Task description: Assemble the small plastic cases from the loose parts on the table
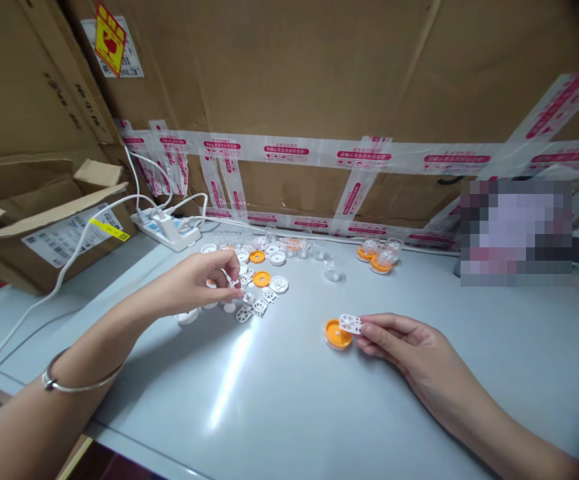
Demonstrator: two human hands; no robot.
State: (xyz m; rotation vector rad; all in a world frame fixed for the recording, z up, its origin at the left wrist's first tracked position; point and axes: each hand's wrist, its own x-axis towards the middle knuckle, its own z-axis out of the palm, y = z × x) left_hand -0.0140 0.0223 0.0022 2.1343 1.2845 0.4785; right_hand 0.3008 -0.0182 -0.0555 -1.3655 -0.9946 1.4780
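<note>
My right hand (409,343) pinches a small flat white plastic piece with cut-outs (350,324) between thumb and fingers. That piece overlaps the edge of an orange round cap (336,339) with a clear rim, which sits on the table. Over the loose parts at centre left reaches my left hand (212,281), its fingers curled and a gap showing between thumb and index finger. Close to the thumb tip lie white cut-out pieces (259,307), and a white round cap (279,285) is beside an orange ring (262,279). My left hand covers some of these parts.
Clear domes on orange bases (381,265) stand at the back right. A loose clear dome (334,272) lies near the middle. Behind the parts are a power strip (166,230) with white cables and a large taped carton (289,80). An opened cardboard box (54,233) occupies the left.
</note>
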